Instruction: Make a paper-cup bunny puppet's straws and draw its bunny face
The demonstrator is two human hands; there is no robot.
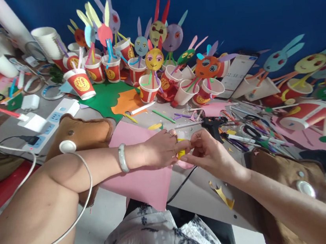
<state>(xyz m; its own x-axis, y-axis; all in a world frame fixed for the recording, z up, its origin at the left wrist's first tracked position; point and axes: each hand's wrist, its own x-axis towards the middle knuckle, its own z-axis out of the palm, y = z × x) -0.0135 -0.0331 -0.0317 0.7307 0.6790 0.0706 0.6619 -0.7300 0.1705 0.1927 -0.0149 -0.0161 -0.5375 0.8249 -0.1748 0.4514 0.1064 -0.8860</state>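
Your left hand (162, 149) and right hand (214, 153) meet, fingertips pinching a small yellow piece (181, 148) between them. A rounded pink piece (187, 165) shows just below. Your left wrist is over a pink sheet (146, 183). Beyond lies a black tool (213, 125); farther back stand paper cups (148, 95).
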